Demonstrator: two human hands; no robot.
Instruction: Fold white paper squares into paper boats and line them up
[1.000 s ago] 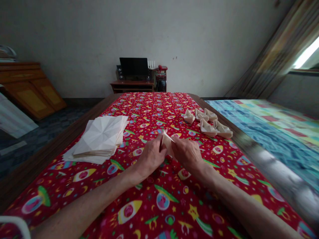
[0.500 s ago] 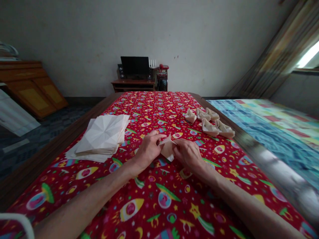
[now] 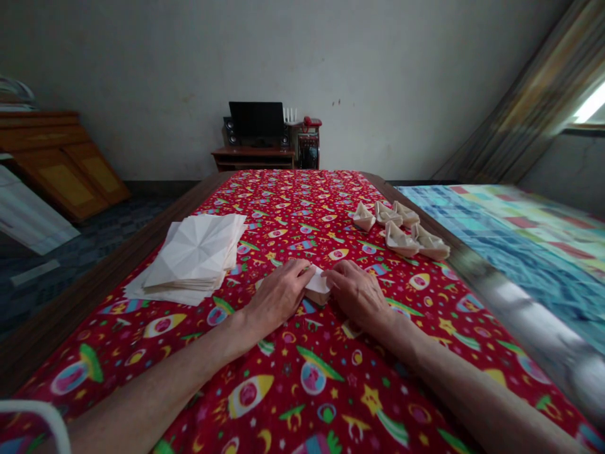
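A small folded piece of white paper [image 3: 317, 285] lies between my two hands, low over the red patterned cloth [image 3: 302, 353]. My left hand [image 3: 282, 287] closes on its left side, fingers curled over the top edge. On the opposite side my right hand [image 3: 358, 291] pinches the paper's right edge with bent fingers. Both hands hide parts of the paper. To the left lies a stack of creased paper sheets [image 3: 198, 249], the top one showing folds that fan out from its centre. Several folded paper boats [image 3: 401, 238] stand in a group on the right.
The cloth covers a long table with a dark wooden edge [image 3: 477, 302]. A monitor [image 3: 256, 120] on a small desk stands by the far wall. A bed with a blue patchwork cover [image 3: 472, 233] is at right, a wooden cabinet [image 3: 61, 164] at left. A white curved bar [image 3: 42, 410] shows bottom left.
The paper was held upright, then tilted open with a point raised; now it is flatter and lower between the hands. The left fingers have moved over its top edge.
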